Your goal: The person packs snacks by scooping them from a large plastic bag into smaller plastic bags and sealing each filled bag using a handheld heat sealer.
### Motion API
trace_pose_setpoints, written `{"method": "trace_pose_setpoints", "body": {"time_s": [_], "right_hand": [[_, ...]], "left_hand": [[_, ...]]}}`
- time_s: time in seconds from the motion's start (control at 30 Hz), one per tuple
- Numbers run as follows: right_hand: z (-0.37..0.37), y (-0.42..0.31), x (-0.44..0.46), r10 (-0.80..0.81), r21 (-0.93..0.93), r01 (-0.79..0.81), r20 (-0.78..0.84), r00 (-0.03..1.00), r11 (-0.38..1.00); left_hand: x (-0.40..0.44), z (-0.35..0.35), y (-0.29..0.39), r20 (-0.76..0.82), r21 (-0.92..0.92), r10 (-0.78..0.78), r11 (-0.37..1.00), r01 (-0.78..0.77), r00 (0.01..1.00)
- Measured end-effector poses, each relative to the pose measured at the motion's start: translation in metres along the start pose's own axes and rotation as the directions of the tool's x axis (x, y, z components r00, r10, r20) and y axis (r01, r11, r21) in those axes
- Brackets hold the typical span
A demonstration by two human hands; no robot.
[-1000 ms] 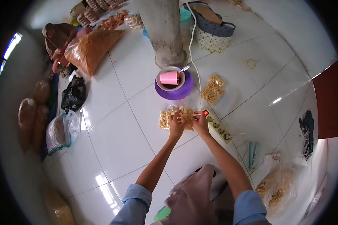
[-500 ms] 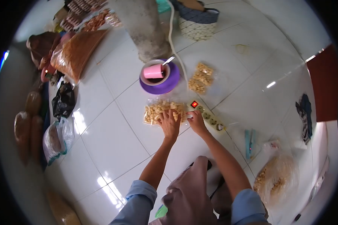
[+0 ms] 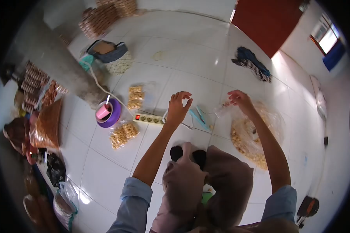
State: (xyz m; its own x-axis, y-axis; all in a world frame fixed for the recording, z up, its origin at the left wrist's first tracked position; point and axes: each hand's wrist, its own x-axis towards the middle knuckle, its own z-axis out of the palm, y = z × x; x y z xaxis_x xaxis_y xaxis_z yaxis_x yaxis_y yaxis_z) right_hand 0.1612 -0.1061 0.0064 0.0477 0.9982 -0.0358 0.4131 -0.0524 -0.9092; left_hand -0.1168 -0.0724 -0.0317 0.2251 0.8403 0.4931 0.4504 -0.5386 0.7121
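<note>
My left hand [image 3: 179, 106] is raised over the floor with fingers curved and thumb apart, holding nothing. Below it are the white power strip [image 3: 149, 119] and a light-blue tong-shaped tool [image 3: 200, 117]. My right hand [image 3: 241, 100] reaches out to the right, fingers bent but apart, just above a small clear plastic packet [image 3: 222, 109]; whether it touches the packet is unclear. Close to that forearm lies a large clear bag of yellowish snack pieces [image 3: 239, 143]. A filled snack bag [image 3: 123, 134] lies on the tiles left of my left forearm.
Several small snack packs [image 3: 135, 97] lie behind the power strip. A purple basin [image 3: 113, 116] holds a bowl with a pink cup [image 3: 103, 112]. A pillar [image 3: 62, 62], dark cloth [image 3: 251, 64] and stacked goods [image 3: 99, 19] stand or lie farther off.
The view has swung right. Both hands have left the filled snack bag, which now lies alone on the floor. My right hand has moved over to the large clear bag and small packet.
</note>
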Motion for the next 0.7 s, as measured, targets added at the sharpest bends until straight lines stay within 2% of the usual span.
{"method": "trace_pose_setpoints", "body": {"time_s": [0.03,0.1,0.17,0.23,0.27,0.3,0.37,0.4,0.47,0.5,0.53,0.6,0.7], "right_hand": [[-0.016,0.006,-0.008,0.016,0.010,-0.016,-0.022,1.000,1.000],[-0.037,0.024,-0.018,0.133,0.152,-0.108,-0.168,0.977,0.982],[-0.043,0.048,-0.024,0.138,0.184,-0.102,-0.199,0.970,0.978],[-0.038,0.093,-0.018,0.215,0.242,-0.168,-0.181,0.960,0.956],[-0.031,0.115,-0.014,0.220,0.249,-0.171,-0.183,0.958,0.953],[-0.018,0.136,-0.012,0.223,0.200,-0.184,-0.191,0.956,0.962],[0.005,0.164,-0.009,0.221,0.059,-0.213,-0.207,0.953,0.975],[0.021,0.183,-0.006,0.091,-0.149,-0.133,-0.260,0.961,0.980],[0.046,0.229,0.005,-0.055,-0.295,-0.006,-0.199,0.979,0.955],[0.057,0.246,0.009,-0.149,-0.392,0.078,-0.155,0.977,0.917],[0.064,0.247,0.014,-0.127,-0.387,0.063,-0.142,0.982,0.920],[0.074,0.244,0.021,-0.153,-0.518,0.062,-0.135,0.979,0.853],[0.084,0.255,0.031,-0.186,-0.568,0.083,-0.125,0.975,0.819]], "left_hand": [[0.006,0.012,0.009,0.026,-0.007,0.009,1.000,-0.009,1.000],[0.011,0.035,0.022,0.098,-0.062,0.022,0.998,-0.016,0.995],[0.014,0.056,0.030,0.155,-0.076,-0.020,0.997,0.032,0.988],[0.010,0.084,0.016,0.239,-0.239,-0.176,0.943,0.233,0.955],[0.007,0.098,0.003,0.270,-0.234,-0.226,0.927,0.292,0.936],[0.003,0.112,-0.009,0.280,-0.229,-0.229,0.927,0.296,0.932],[-0.010,0.141,-0.034,0.334,-0.246,-0.377,0.850,0.467,0.864],[-0.020,0.158,-0.052,0.348,-0.240,-0.389,0.843,0.482,0.853],[-0.040,0.197,-0.091,0.545,-0.253,-0.570,0.588,0.769,0.615],[-0.048,0.217,-0.107,0.552,-0.246,-0.581,0.572,0.783,0.598],[-0.059,0.234,-0.119,0.548,-0.183,-0.562,0.643,0.744,0.620],[-0.076,0.270,-0.133,0.487,-0.016,-0.522,0.796,0.605,0.700],[-0.069,0.294,-0.119,0.434,0.072,-0.563,0.800,0.596,0.703]]}}
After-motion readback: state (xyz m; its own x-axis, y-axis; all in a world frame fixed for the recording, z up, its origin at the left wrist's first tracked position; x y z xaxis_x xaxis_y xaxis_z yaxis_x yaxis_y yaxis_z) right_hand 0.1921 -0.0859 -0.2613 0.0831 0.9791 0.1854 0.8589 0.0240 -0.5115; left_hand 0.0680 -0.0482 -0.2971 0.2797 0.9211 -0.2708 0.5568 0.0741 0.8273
